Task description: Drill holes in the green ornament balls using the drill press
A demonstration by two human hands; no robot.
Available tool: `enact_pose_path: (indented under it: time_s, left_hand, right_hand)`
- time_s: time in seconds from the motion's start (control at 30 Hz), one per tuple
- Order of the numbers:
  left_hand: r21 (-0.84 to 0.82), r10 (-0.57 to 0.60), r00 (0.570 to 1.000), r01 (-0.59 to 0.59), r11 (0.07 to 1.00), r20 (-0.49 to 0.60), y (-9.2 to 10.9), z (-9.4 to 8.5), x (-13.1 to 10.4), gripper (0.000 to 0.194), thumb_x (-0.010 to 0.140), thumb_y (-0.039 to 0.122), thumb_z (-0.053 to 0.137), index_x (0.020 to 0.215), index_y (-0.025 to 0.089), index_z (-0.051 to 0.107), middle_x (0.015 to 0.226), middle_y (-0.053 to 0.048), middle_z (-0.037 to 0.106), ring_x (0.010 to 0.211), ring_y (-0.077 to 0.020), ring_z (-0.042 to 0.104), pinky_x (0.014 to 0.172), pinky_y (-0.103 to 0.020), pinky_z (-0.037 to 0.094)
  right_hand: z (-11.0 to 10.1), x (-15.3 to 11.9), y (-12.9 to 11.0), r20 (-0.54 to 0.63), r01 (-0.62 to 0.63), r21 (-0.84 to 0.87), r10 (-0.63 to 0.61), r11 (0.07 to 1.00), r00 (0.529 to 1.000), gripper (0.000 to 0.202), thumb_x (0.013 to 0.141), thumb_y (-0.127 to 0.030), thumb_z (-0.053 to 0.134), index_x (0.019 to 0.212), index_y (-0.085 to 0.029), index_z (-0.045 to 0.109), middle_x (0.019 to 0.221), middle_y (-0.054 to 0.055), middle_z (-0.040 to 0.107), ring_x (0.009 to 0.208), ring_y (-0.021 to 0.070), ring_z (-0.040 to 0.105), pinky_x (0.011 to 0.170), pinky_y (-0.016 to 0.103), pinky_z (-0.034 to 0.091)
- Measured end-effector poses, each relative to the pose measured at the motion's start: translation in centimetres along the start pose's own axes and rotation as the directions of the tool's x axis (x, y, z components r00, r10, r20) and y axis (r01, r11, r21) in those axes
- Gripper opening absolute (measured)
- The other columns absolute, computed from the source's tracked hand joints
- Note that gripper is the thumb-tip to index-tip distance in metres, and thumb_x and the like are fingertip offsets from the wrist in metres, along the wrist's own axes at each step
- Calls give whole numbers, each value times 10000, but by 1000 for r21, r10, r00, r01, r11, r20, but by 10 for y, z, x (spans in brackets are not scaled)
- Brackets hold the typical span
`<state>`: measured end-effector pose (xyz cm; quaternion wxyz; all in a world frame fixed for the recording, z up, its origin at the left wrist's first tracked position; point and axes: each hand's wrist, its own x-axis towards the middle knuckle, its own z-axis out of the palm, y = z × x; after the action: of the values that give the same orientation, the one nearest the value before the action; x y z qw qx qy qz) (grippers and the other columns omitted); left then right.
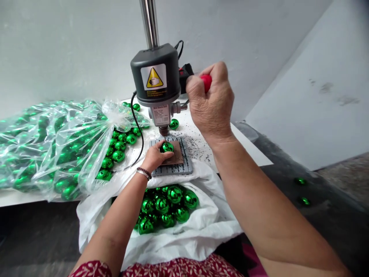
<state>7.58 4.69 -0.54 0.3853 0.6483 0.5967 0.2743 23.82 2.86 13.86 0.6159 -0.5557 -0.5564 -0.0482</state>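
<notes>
A dark grey bench drill [155, 79] stands on the table, its bit pointing down at a shiny green ball [167, 147]. My left hand [157, 156] grips that ball on a brown board [177, 154] over the drill's slotted base plate [184, 169]. The bit's tip is at the top of the ball; I cannot tell whether it has entered. My right hand [213, 98] is wrapped round the red knob [206, 83] of the drill's feed lever, to the right of the motor housing.
A tied clear plastic bag [57, 142] full of green balls fills the left side. Loose balls [118, 155] lie beside it. An open white sack [201, 223] holding more balls is below the base. Dark shavings litter the white table [245, 148]; two balls [305, 201] are on the floor.
</notes>
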Motion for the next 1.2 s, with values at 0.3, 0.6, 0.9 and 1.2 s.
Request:
enact_pose_path:
  time_s: [0.3,0.6,0.9,1.2]
  left_hand:
    - [-53,0,1000,0,999,1,-4,4,1,713,669,291,827,1343,176,626,1032,-40,732,898,-194,652,882,-313,498]
    - [-3,26,1000,-26,1000,6,-2,3,-3,662,698,309,808,1331,214,639,959,-15,726,845,-199,638,824,-310,502]
    - [19,21,1000,-21,1000,1,0,1,-6,662,720,313,796,1350,205,625,1021,-33,722,898,-211,641,885,-333,507]
    - [60,58,998,-58,997,-3,-4,3,-5,605,725,334,780,1305,221,648,1105,-44,724,982,-228,655,919,-330,502]
  right_hand:
    - [-5,-15,10,-24,60,-35,-61,998,998,237,944,-417,461,836,-209,422,781,-9,517,716,72,533,749,254,523]
    - [-9,-42,14,-71,87,-66,-91,994,993,171,888,-367,436,813,-215,454,683,-15,489,632,89,462,672,271,479]
    - [-3,-52,25,-141,185,-71,-194,980,971,195,905,-387,438,831,-209,472,688,-16,521,618,84,480,649,246,439]
    - [1,-72,33,-197,165,-22,-166,986,966,171,887,-348,509,836,-185,517,661,-27,554,580,61,483,589,201,397]
